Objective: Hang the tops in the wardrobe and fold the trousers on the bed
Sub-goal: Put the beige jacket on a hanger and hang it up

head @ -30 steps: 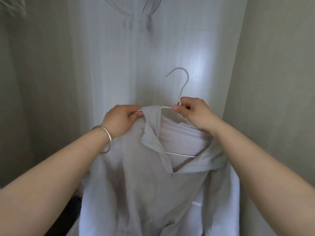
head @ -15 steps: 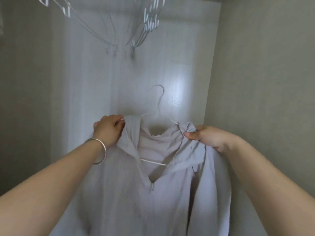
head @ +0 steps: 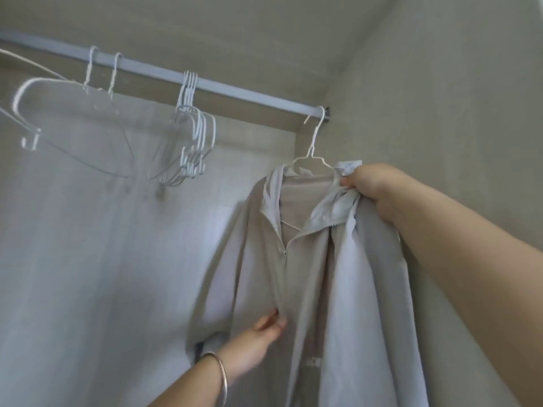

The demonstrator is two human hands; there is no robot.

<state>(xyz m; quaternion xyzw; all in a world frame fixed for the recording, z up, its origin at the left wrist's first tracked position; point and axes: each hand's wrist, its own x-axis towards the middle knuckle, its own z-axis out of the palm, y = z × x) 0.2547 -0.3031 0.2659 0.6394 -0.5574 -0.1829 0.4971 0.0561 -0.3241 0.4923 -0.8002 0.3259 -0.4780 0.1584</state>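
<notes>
Grey top [head: 338, 274] on a white hanger [head: 312, 151] hooked at the rail's [head: 205, 83] right end, right hand [head: 373, 183] bunching its collar, left hand [head: 261, 339] pinching the front low down, empty hangers [head: 191, 136] to the left

One grey top [head: 338, 274], riding on one white wire hanger [head: 313, 148]. One rail [head: 205, 83] up top. Two single hangers [head: 88, 74] hooked at the left, plus a bunched cluster [head: 192, 133] mid-rail, maybe five or six, too tangled to count right. Another partly cut off at the left edge. Two hands [head: 373, 183] in shot, one bangle [head: 219, 374].
</notes>
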